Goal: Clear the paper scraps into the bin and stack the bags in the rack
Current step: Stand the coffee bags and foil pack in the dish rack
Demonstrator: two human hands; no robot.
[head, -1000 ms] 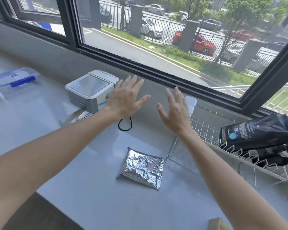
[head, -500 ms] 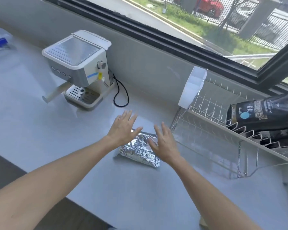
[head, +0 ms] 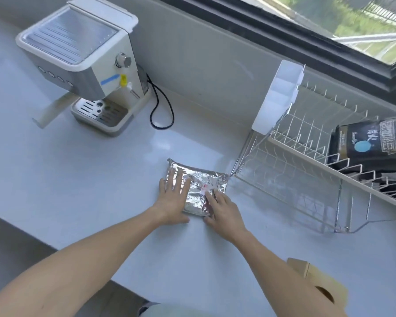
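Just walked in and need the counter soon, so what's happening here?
A person has both hands on a silver foil bag lying flat on the white counter. The left hand rests flat across its left side; the right hand touches its near right corner. It is not lifted yet. A black coffee bag already lies in the wire rack to the right.

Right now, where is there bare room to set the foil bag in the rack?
The rack is bare from its white caddy to the black bag, which crowds its right end. The foil bag lies on the counter under the left hand and right hand.
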